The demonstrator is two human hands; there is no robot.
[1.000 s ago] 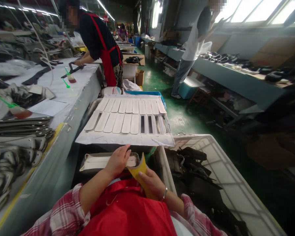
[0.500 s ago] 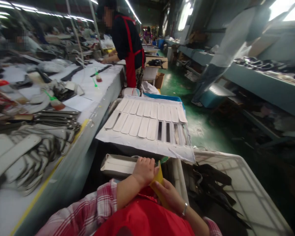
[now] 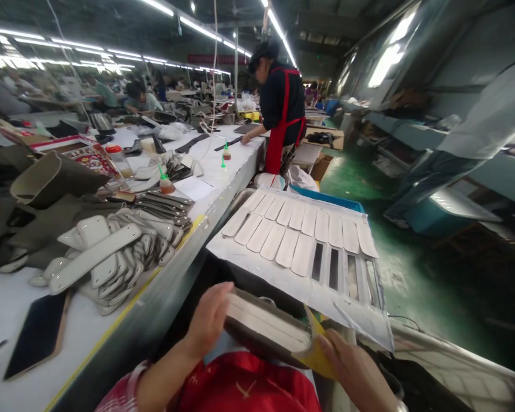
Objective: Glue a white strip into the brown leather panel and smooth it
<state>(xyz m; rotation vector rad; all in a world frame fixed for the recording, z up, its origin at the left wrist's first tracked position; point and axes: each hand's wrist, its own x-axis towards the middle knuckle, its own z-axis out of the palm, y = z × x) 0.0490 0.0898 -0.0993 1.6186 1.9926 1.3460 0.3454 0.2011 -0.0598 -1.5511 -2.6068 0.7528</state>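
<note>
My right hand (image 3: pixel 349 360) is closed on a yellow flat piece (image 3: pixel 320 355), perhaps a scraper or stiff sheet, which stands at the right end of a grey, open-topped box-like piece (image 3: pixel 261 340). Pale strips (image 3: pixel 268 321) lie lengthwise in that piece. At its left end is my left hand (image 3: pixel 210 317), fingers stretched and side by side; whether it touches the piece I cannot tell, and its thumb is hidden. Just beyond, a white-covered board (image 3: pixel 249 260) carries two rows of pale rounded strips (image 3: pixel 272 243), with dark slots toward its right.
A long table (image 3: pixel 223 197) on my left holds stacked grey straps (image 3: pixel 111 252), a dark flat panel (image 3: pixel 38 335) and glue bottles (image 3: pixel 166 184). To my right is a white crate (image 3: pixel 450 355) with dark pieces. A co-worker (image 3: pixel 281 109) bends over the table ahead; another person stands right.
The view has swung left. My left hand has let go of the yellow piece and moved to the box-like piece's left end. My right hand still holds the yellow piece.
</note>
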